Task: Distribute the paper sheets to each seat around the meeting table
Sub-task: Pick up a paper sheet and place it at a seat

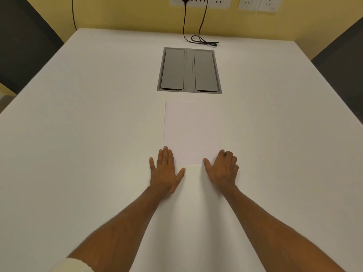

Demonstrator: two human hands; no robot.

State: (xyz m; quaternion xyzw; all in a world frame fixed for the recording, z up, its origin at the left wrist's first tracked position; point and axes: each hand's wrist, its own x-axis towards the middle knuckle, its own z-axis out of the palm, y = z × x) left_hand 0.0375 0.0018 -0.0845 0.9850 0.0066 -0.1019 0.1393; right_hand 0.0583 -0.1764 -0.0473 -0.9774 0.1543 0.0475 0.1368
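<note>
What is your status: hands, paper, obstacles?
Left hand flat on paper, near left corner. Right hand curled at near right corner, grip unclear. Paper flat on table. Cable far off.

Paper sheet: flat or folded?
Flat, unfolded: the paper sheet lies spread on the table, visible edges straight, no crease showing.

One wide-angle view from the person's head; it faces forward and down along the white worktop (88, 134) toward the yellow wall (127, 14); both forearms (121, 222) enter at the bottom edge, close under the lens.
</note>
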